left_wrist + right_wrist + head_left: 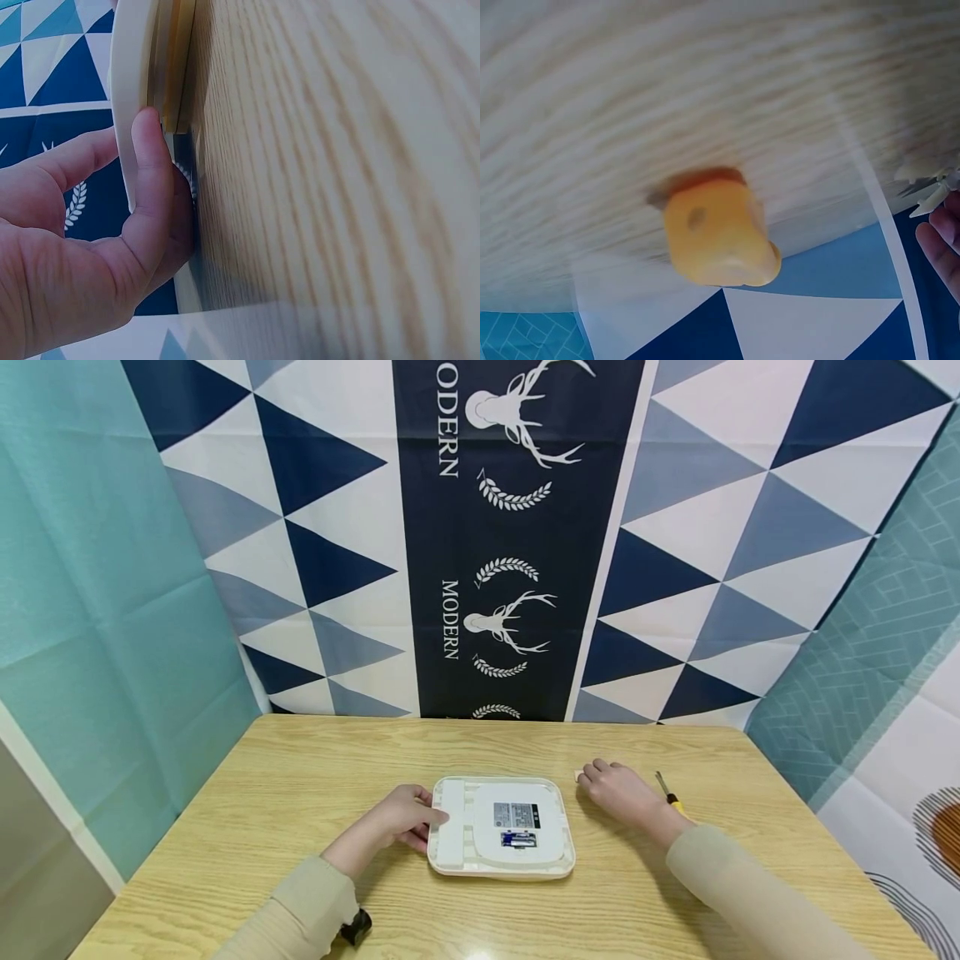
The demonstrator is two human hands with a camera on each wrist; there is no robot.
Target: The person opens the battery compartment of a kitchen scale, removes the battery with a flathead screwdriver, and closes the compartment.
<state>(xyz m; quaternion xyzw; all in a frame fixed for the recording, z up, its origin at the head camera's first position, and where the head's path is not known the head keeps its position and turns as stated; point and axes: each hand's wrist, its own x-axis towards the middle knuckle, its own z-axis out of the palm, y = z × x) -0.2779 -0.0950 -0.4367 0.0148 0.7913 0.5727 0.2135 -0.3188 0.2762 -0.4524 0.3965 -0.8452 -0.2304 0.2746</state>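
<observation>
A white rounded-rectangular plastic device (468, 862) lies on the table with its underside up. It bears a printed label (516, 815), and blue-and-silver batteries (518, 839) show in an uncovered compartment. My left hand (408, 817) grips its left edge, thumb on top and fingers beneath; the left wrist view shows this edge just above the tabletop. To the device's right, my right hand (618, 789) holds a small whitish piece (932, 196) by its fingertips, mostly hidden in the head view. Beside the right wrist lies a screwdriver (665, 787) with a yellow handle.
The wooden table (337, 752) reaches back to a patterned cloth (495, 543). Teal cloth (112, 568) hangs at the left side. A black object (356, 927) shows by the left cuff. In the right wrist view the yellow handle (716, 236) stands close to the camera.
</observation>
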